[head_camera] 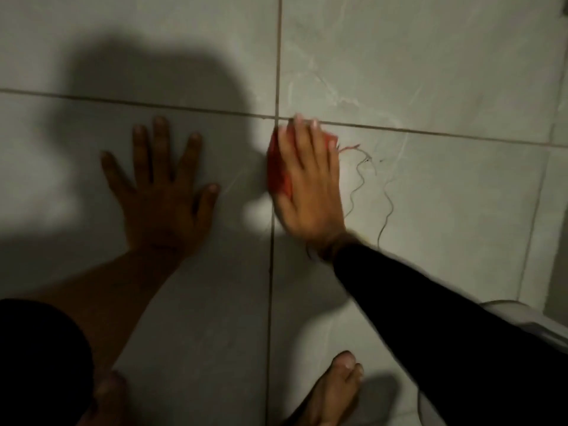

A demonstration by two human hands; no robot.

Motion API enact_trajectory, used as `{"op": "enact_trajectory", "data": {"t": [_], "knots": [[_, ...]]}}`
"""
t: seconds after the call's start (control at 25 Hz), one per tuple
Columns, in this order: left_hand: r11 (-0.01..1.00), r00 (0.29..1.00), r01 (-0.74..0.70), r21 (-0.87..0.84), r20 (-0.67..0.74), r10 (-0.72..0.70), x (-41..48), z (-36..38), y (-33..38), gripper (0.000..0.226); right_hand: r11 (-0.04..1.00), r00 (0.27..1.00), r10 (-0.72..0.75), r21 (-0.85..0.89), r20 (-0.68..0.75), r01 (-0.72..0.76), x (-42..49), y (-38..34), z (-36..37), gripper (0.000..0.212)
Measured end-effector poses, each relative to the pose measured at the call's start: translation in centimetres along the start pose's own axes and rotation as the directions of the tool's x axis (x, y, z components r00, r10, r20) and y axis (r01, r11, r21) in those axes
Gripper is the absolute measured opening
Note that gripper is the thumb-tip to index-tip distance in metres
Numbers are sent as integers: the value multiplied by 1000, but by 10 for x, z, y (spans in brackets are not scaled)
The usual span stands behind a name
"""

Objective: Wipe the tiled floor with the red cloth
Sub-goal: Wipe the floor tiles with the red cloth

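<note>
The red cloth (278,170) lies bunched on the pale grey tiled floor (430,72), just below where two grout lines cross. My right hand (307,186) presses flat on top of it, fingers together, and hides most of it; red shows at the hand's left edge and by the fingertips. Loose threads (359,173) trail from the cloth to the right. My left hand (163,192) rests flat on the tile to the left, in shadow, fingers spread, holding nothing.
My bare feet (335,392) stand on the tiles at the bottom edge, one at the bottom centre, one at the bottom left. A pale rounded object (528,321) sits at the lower right behind my black sleeve. A large shadow covers the left tiles.
</note>
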State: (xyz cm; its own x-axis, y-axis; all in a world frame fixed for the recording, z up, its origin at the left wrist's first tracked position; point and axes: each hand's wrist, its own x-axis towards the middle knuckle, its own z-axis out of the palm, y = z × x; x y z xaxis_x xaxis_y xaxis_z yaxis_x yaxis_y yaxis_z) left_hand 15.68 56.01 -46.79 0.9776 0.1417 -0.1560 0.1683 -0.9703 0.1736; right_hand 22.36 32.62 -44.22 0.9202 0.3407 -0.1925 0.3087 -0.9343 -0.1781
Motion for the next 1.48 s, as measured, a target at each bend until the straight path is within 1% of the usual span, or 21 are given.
{"op": "enact_trajectory", "data": {"t": [0.08, 0.16, 0.24, 0.28, 0.32, 0.4, 0.48, 0.52, 0.6, 0.64, 0.76, 0.84, 0.92, 1.0, 1.04, 1.12, 1.2, 1.28, 1.36, 1.4, 1.48], "knots": [[1000, 1000, 8, 2, 12, -8, -1, 1, -1, 78, 1000, 995, -22, -17, 93, 24, -45, 27, -2, 83], [1000, 1000, 0, 14, -2, 0, 1, 5, -2, 78, 990, 990, 136, 27, 19, -137, -26, 62, -11, 84], [999, 1000, -11, 33, -25, 11, 3, 10, -3, 79, 932, 927, 359, 106, -110, -348, 22, 61, -12, 91], [1000, 1000, -13, 28, -18, 13, 3, 12, -3, 79, 925, 913, 376, 118, -156, -361, 31, 45, -8, 92], [1000, 1000, -8, 20, -12, 9, 3, 13, -5, 79, 946, 932, 322, 90, -164, -311, 20, 26, -1, 89], [1000, 1000, 2, -1, -14, -2, 1, 11, -7, 79, 994, 993, 106, 34, -42, -105, -51, -7, 12, 74], [1000, 1000, 5, -14, -4, -5, 1, 10, -5, 78, 994, 989, 110, 12, 101, -112, -114, 3, 6, 71], [1000, 1000, 3, -11, -9, -3, 2, 10, -4, 78, 971, 964, 237, 12, 120, -240, -118, 15, 3, 74], [1000, 1000, -7, -7, -28, 7, 3, 10, -2, 79, 812, 814, 581, 64, 24, -581, -84, 26, 8, 82], [1000, 999, -21, -7, -29, 21, 4, 12, -5, 80, 782, 784, 620, 100, -25, -615, -64, 14, 11, 82], [996, 997, -44, -71, -61, 40, 2, 17, -10, 80, 933, 938, 345, 115, -24, -341, -111, -38, 31, 71], [995, 998, -38, -92, -58, 32, 1, 19, -12, 80, 944, 955, 282, 154, 92, -293, -182, -38, 23, 69], [993, 997, -45, -111, -67, 38, 2, 21, -13, 81, 852, 867, 489, 157, 102, -499, -192, 10, 17, 68], [994, 996, -60, -93, -67, 54, 2, 25, -16, 80, 623, 647, 761, 227, 44, -749, -144, 58, 16, 79], [994, 996, -68, -88, -66, 63, 3, 24, -16, 80, 610, 634, 774, 266, 2, -746, -120, 70, 16, 86], [994, 995, -88, -71, -61, 84, 2, 21, -12, 79, 786, 798, 602, 196, -28, -586, -115, 69, 17, 89], [988, 988, -154, -21, -32, 153, -1, 14, -8, 77, 891, 903, 417, 152, 102, -429, -160, 58, 13, 85], [980, 980, -199, 11, -16, 199, 2, 9, -6, 76, 866, 880, 459, 160, 121, -474, -179, 77, 5, 85], [980, 980, -197, 22, -10, 197, 3, 7, -7, 74, 766, 782, 624, 183, 19, -616, -133, 107, 2, 92], [982, 982, -188, 23, -15, 188, 2, 6, -5, 74, 769, 784, 620, 212, -18, -603, -103, 115, 0, 93], [982, 982, -185, 40, -34, 187, 3, 3, -3, 72, 921, 928, 371, 140, -27, -364, -74, 112, 0, 93]]}}
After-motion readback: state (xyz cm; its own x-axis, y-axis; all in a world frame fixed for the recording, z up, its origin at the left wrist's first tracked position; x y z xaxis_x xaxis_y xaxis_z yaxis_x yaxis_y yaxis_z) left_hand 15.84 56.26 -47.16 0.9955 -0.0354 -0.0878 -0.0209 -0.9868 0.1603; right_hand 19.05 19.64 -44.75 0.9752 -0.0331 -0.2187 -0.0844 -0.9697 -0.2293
